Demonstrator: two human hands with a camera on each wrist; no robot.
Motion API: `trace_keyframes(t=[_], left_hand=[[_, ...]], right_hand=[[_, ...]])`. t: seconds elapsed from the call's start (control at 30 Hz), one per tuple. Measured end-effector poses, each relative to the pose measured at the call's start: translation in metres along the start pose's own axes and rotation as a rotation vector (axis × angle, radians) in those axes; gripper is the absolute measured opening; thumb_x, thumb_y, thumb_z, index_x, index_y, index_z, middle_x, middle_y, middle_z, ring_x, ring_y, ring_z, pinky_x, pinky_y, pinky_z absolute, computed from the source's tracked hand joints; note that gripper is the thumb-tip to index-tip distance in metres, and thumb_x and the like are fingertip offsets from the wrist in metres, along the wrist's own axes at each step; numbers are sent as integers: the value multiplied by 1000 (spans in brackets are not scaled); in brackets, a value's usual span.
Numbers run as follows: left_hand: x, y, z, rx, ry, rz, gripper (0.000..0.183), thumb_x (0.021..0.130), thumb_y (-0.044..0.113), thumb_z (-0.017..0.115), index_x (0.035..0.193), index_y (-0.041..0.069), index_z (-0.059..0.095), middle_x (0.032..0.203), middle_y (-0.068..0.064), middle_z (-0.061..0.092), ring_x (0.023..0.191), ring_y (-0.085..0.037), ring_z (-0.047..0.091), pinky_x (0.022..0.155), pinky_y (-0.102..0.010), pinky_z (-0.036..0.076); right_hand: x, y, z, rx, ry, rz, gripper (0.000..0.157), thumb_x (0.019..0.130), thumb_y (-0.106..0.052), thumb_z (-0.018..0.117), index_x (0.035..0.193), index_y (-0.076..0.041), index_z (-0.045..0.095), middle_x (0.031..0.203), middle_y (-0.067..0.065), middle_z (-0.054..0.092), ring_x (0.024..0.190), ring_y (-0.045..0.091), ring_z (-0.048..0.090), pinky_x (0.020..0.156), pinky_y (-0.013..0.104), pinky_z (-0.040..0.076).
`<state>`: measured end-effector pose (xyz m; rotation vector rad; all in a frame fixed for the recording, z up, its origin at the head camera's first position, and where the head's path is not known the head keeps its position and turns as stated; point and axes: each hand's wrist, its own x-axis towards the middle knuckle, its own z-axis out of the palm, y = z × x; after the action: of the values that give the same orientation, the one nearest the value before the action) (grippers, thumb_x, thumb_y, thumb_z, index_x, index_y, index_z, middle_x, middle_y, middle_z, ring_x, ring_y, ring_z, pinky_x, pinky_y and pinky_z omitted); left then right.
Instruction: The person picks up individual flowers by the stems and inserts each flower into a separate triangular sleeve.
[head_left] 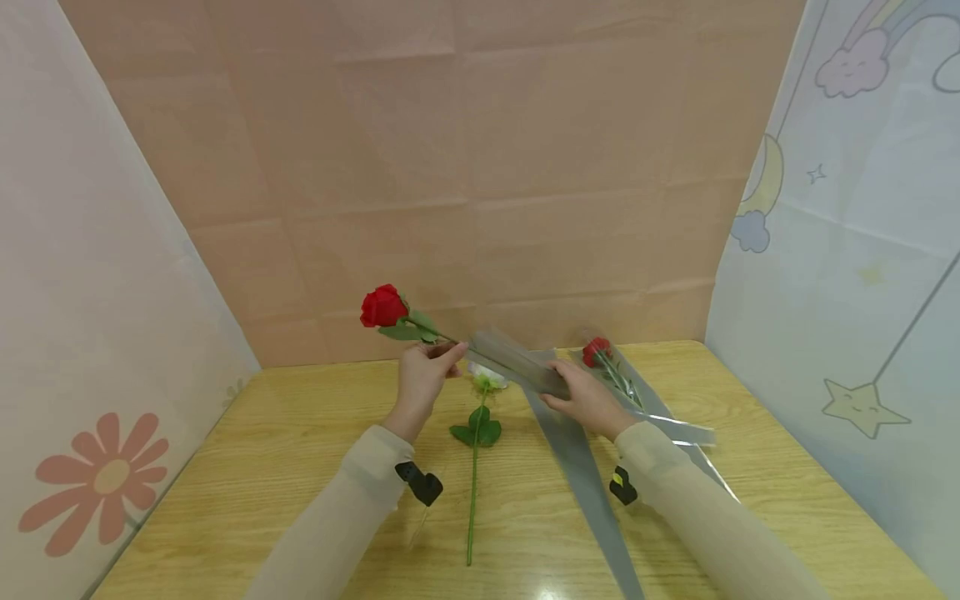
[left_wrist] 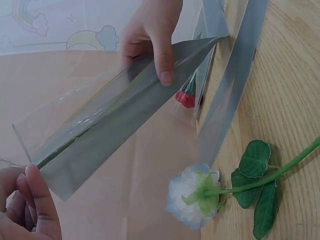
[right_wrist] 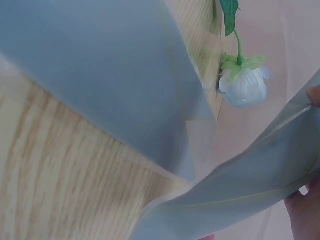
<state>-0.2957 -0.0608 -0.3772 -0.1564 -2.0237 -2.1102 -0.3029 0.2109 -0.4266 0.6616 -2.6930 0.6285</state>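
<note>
A red rose [head_left: 384, 307] with green leaves is held in the air, its bloom to the left. My left hand [head_left: 422, 379] pinches its stem between thumb and fingers, close to the mouth of a flower sleeve [left_wrist: 115, 127], clear on one face and grey on the other. Inside that sleeve the lower stem [left_wrist: 75, 140] shows through the clear face. My right hand [head_left: 588, 400] grips the narrower end of the sleeve, thumb on the grey face in the left wrist view. Below the hands lies a white flower [left_wrist: 192, 192] with a long green stem, unwrapped.
Another grey sleeve [head_left: 581, 475] lies lengthwise on the wooden table [head_left: 315, 492], right of the white flower. Farther right, a red flower [head_left: 597, 352] lies in a clear-and-grey sleeve, partly under my right arm. Fabric walls [head_left: 465, 167] stand behind and at both sides.
</note>
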Motion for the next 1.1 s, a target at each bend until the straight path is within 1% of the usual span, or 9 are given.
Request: trace_keyframes(t=[0.13, 0.3, 0.4, 0.53, 0.63, 0.73, 0.83, 0.97, 1.1], left_hand=[[0, -1, 1, 5, -19, -3, 26, 86, 20, 75, 93, -5, 71, 84, -4, 65, 55, -10, 58, 63, -23, 55], [3, 0, 2, 16, -60, 5, 25, 93, 20, 67, 95, -5, 69, 90, -16, 65, 60, -14, 56, 65, -28, 57], [3, 1, 4, 37, -95, 23, 26, 97, 22, 60, 98, -3, 67, 91, -19, 62, 65, -25, 58, 67, -32, 58], [2, 3, 5, 112, -116, 81, 23, 98, 25, 59, 100, 3, 63, 78, -12, 58, 72, -40, 60, 65, -31, 57], [2, 2, 5, 150, -125, 122, 22, 96, 28, 61, 98, 7, 59, 73, -5, 54, 66, -34, 60, 62, -31, 57], [2, 0, 5, 133, -140, 144, 23, 96, 30, 62, 97, 8, 55, 76, -3, 53, 58, -22, 56, 63, -35, 58], [2, -2, 6, 105, -143, 141, 25, 95, 31, 63, 96, 8, 56, 72, -2, 53, 54, -15, 53, 63, -37, 58], [-1, -5, 9, 74, -114, 89, 32, 93, 36, 65, 91, 4, 60, 65, -4, 53, 54, -16, 55, 63, -36, 58], [-4, -9, 13, 6, -89, 5, 33, 91, 37, 68, 87, 6, 58, 70, -3, 56, 58, -17, 58, 65, -35, 58]], right_hand=[[1, -1, 1, 13, -1, 4, 49, 89, -25, 71, 129, -4, 53, 124, 12, 59, 113, 29, 58, 96, 49, 47], [3, 0, 4, 50, -6, 11, 50, 90, -26, 70, 131, -4, 52, 124, 12, 59, 113, 29, 59, 95, 49, 48], [4, -1, 6, 99, -13, 29, 50, 91, -24, 69, 132, -3, 50, 125, 14, 58, 113, 30, 58, 95, 50, 48], [4, -2, 7, 181, -24, 77, 46, 93, -22, 66, 131, -3, 48, 125, 16, 57, 116, 33, 56, 95, 52, 46], [3, -3, 8, 211, -21, 95, 43, 94, -21, 65, 129, -3, 48, 123, 15, 57, 116, 32, 56, 95, 52, 46], [2, -3, 8, 214, -9, 91, 41, 94, -21, 65, 127, -4, 48, 120, 14, 58, 114, 31, 57, 93, 51, 47], [1, -3, 9, 220, 1, 84, 40, 94, -21, 64, 128, -4, 48, 120, 13, 58, 113, 30, 57, 94, 51, 47], [1, -3, 9, 244, 23, 78, 41, 95, -19, 64, 128, -3, 47, 121, 15, 58, 114, 31, 57, 95, 52, 46], [0, -3, 11, 254, 61, 65, 39, 94, -17, 64, 126, -1, 48, 120, 17, 59, 114, 33, 57, 94, 53, 46]])
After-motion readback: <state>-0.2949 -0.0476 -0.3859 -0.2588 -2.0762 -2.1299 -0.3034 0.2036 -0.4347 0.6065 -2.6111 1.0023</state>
